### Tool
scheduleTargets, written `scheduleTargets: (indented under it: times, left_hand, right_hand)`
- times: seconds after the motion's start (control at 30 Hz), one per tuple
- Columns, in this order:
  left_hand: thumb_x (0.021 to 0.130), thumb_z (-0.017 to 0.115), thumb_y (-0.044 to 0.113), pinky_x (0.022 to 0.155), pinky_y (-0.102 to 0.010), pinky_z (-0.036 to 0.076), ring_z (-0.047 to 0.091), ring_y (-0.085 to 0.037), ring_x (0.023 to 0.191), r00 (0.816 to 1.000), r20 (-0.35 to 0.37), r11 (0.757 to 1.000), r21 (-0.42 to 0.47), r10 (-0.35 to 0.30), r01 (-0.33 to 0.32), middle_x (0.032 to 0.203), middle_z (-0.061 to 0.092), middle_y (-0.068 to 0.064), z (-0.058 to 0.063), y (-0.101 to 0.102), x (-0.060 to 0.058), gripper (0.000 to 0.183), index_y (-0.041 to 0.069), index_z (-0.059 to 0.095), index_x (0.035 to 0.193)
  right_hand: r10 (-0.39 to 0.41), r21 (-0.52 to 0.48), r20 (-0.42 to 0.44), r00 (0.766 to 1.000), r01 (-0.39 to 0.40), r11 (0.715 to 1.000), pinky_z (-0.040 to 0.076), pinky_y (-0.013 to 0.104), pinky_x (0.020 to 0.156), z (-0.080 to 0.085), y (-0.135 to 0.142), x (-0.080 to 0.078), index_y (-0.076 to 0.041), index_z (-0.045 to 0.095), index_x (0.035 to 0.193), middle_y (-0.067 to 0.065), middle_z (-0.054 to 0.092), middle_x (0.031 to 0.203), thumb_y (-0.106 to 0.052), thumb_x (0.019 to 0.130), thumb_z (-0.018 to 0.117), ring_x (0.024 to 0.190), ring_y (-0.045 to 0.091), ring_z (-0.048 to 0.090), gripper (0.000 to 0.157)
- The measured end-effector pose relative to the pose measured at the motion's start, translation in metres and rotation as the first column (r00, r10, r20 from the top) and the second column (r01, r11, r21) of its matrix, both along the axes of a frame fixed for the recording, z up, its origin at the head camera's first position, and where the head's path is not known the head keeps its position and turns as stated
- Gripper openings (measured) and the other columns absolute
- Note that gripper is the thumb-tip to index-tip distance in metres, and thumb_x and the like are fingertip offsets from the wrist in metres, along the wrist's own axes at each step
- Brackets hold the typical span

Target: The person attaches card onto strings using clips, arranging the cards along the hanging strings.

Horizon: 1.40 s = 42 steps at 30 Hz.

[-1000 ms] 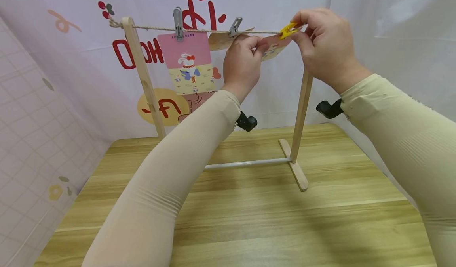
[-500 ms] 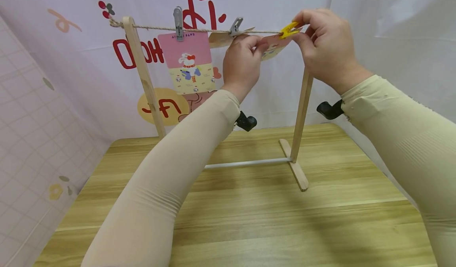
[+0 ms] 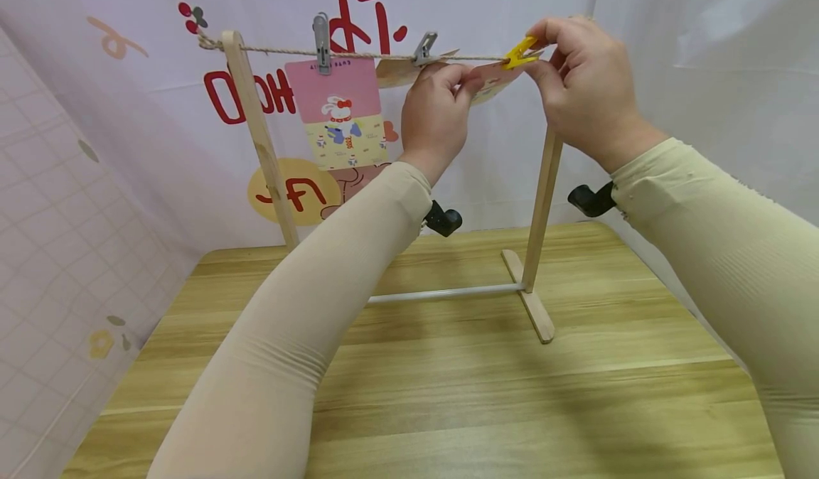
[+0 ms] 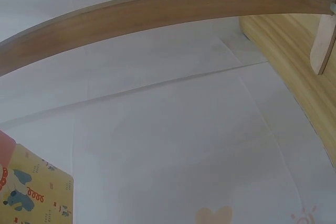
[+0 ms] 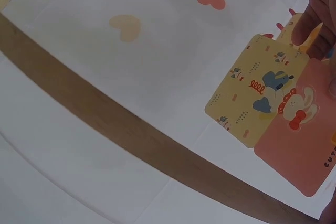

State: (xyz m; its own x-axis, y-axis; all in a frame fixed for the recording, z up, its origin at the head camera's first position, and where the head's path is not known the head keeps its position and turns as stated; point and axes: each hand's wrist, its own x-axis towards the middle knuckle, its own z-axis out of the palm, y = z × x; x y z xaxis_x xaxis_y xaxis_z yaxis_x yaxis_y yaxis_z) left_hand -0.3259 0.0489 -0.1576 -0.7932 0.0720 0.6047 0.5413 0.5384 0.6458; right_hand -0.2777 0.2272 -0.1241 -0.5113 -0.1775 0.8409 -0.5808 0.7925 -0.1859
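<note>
In the head view my right hand (image 3: 585, 84) pinches a yellow clothespin (image 3: 521, 54) between thumb and fingers, at the right part of the twine (image 3: 480, 57). The pin sits at the top edge of a pink and yellow card (image 3: 495, 81), which tilts away under the line. My left hand (image 3: 435, 120) pinches that card at its left side. The right wrist view shows the card's face (image 5: 273, 93) with a rabbit print, fingers around its edges. Only part of a printed card (image 4: 39, 187) enters the left wrist view; the left hand is out of it.
A grey clothespin (image 3: 322, 44) holds another rabbit card (image 3: 335, 116) on the twine. A second grey clothespin (image 3: 424, 49) holds a card (image 3: 397, 72) partly behind the left hand. Wooden posts (image 3: 544, 202) and a white crossbar (image 3: 448, 294) stand on the wooden table (image 3: 480, 408).
Both hands keep their places and grips. The card under the yellow clothespin tilts slightly more, its lower edge a touch higher.
</note>
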Motion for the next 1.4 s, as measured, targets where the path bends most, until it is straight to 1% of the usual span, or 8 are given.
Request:
scheduleTargets:
  times: [0.17,0.27,0.5,0.57,0.8,1.03,1.27,1.4]
  left_hand:
    - [0.101,0.067,0.039,0.086,-0.018,0.048,0.059,-0.008,0.108,1.0,-0.004,1.0,0.004,0.005,-0.005,0.123,0.071,0.007,0.0,0.0,0.0,0.03,0.026,0.077,0.126]
    - [0.101,0.067,0.04,0.089,-0.017,0.048,0.06,-0.007,0.111,1.0,-0.007,1.0,0.01,0.004,-0.004,0.124,0.072,0.008,0.0,-0.001,-0.001,0.031,0.025,0.076,0.127]
    - [0.102,0.065,0.041,0.096,-0.015,0.049,0.062,-0.006,0.119,0.999,-0.018,0.999,0.028,-0.028,0.028,0.13,0.07,0.008,-0.002,-0.002,-0.003,0.033,0.024,0.075,0.128]
    - [0.102,0.064,0.04,0.095,-0.015,0.049,0.062,-0.005,0.12,0.999,-0.02,0.999,0.033,-0.036,0.036,0.131,0.07,0.008,-0.002,-0.002,-0.003,0.033,0.024,0.074,0.129]
    - [0.104,0.063,0.037,0.09,-0.017,0.051,0.063,-0.006,0.115,0.998,-0.012,0.997,0.055,-0.054,0.055,0.132,0.07,0.007,-0.004,-0.002,-0.002,0.032,0.024,0.073,0.131]
    - [0.106,0.061,0.036,0.083,-0.022,0.05,0.066,-0.008,0.103,0.997,-0.021,0.995,0.071,-0.075,0.077,0.125,0.074,0.007,-0.006,-0.003,-0.001,0.029,0.022,0.07,0.13]
    - [0.106,0.063,0.032,0.089,-0.019,0.051,0.064,-0.008,0.106,0.991,-0.011,0.988,0.08,-0.13,0.131,0.128,0.071,0.007,-0.01,-0.003,0.006,0.036,0.021,0.063,0.139]
    - [0.105,0.064,0.031,0.09,-0.018,0.051,0.064,-0.009,0.105,0.991,-0.021,0.989,0.065,-0.134,0.135,0.126,0.07,0.004,-0.012,-0.003,0.01,0.039,0.019,0.06,0.142]
  right_hand:
    - [0.007,-0.002,-0.002,1.0,-0.007,1.0,0.036,0.012,0.073,0.0,-0.001,0.0,-0.001,0.072,0.123,0.011,0.073,0.119,-0.014,0.105,0.065,0.079,-0.009,0.041,0.024]
    - [0.011,-0.003,-0.004,1.0,-0.011,1.0,0.036,0.013,0.074,0.001,-0.001,-0.001,-0.003,0.072,0.126,0.01,0.073,0.121,-0.014,0.105,0.065,0.08,-0.01,0.041,0.026]
    - [0.017,-0.01,0.003,1.0,-0.017,1.0,0.036,0.013,0.074,0.003,-0.004,0.001,-0.004,0.071,0.131,0.01,0.074,0.122,-0.013,0.105,0.063,0.08,-0.01,0.042,0.029]
    - [0.016,-0.014,0.006,1.0,-0.016,1.0,0.036,0.013,0.074,0.004,-0.004,0.001,-0.004,0.071,0.133,0.01,0.074,0.122,-0.012,0.105,0.063,0.08,-0.011,0.042,0.03]
    - [0.009,-0.01,0.006,1.0,-0.009,1.0,0.035,0.014,0.074,0.006,-0.004,0.001,-0.005,0.068,0.138,0.01,0.074,0.126,-0.012,0.106,0.06,0.077,-0.01,0.04,0.034]
    - [0.0,-0.008,0.019,1.0,0.001,1.0,0.035,0.015,0.074,0.009,-0.005,0.0,-0.007,0.067,0.141,0.009,0.074,0.128,-0.013,0.107,0.057,0.08,-0.009,0.041,0.035]
    - [-0.023,-0.005,0.02,1.0,0.023,1.0,0.035,0.014,0.076,0.009,-0.005,-0.001,-0.009,0.062,0.147,0.008,0.071,0.135,-0.016,0.108,0.056,0.083,-0.01,0.042,0.04]
    - [-0.028,-0.009,0.022,0.999,0.028,1.0,0.035,0.013,0.077,0.008,-0.005,-0.001,-0.008,0.06,0.148,0.008,0.072,0.135,-0.017,0.109,0.056,0.083,-0.01,0.042,0.041]
